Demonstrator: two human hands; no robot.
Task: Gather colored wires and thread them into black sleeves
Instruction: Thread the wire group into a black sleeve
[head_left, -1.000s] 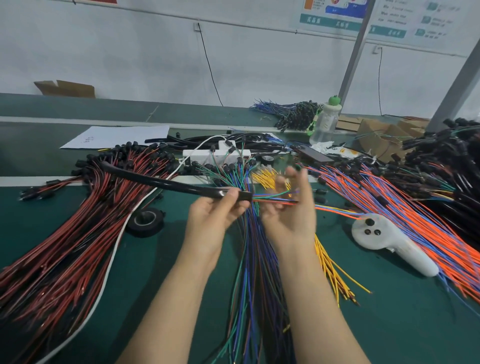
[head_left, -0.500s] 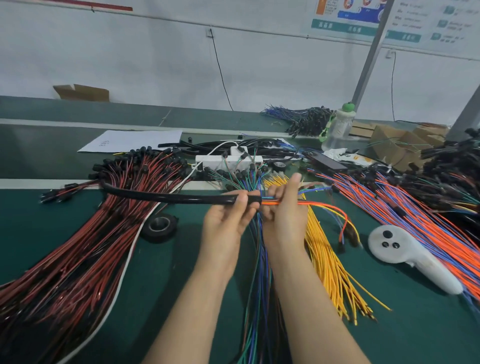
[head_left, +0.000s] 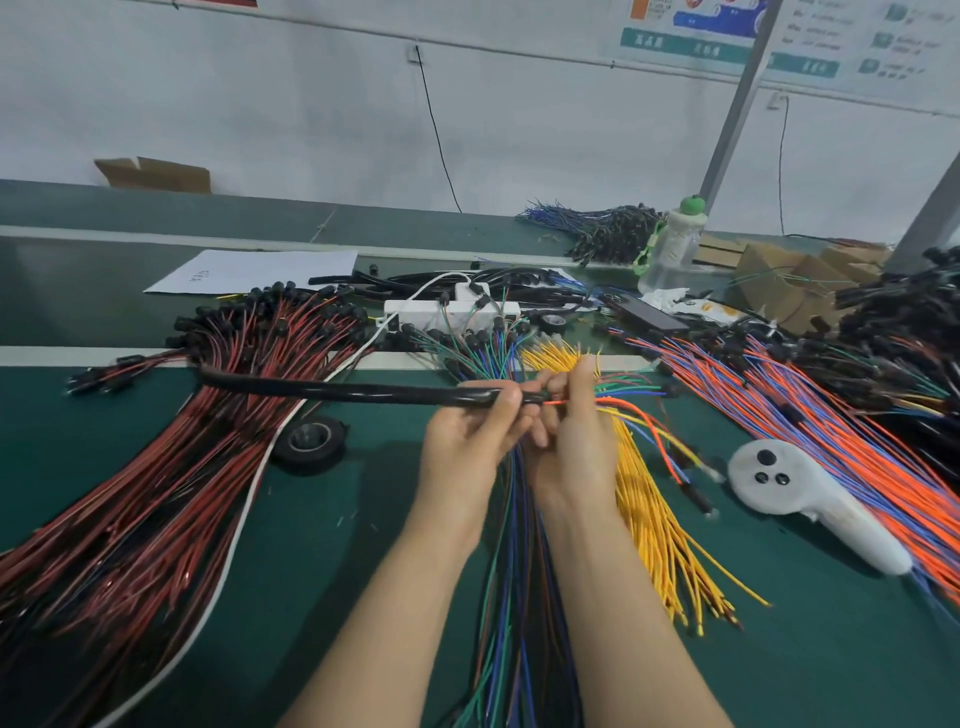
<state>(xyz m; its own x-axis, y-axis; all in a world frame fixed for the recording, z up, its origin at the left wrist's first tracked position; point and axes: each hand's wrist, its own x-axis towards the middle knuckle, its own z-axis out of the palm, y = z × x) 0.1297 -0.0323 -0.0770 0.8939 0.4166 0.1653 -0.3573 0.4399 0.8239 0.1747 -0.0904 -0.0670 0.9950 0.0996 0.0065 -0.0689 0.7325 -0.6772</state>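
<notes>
- Head view: left hand (head_left: 470, 441) pinches the black sleeve (head_left: 337, 391) near its right end.
- At the sleeve's mouth, right hand (head_left: 576, 441) pinches colored wires (head_left: 618, 401), touching the left hand.

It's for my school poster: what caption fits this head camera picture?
Left hand holds a long black flexible sleeve while the right hand pinches thin colored wires at its end.

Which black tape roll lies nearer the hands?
The tape roll left of the left hand, beside the red-black wires; the other roll sits farther back by the white power strip.
</notes>
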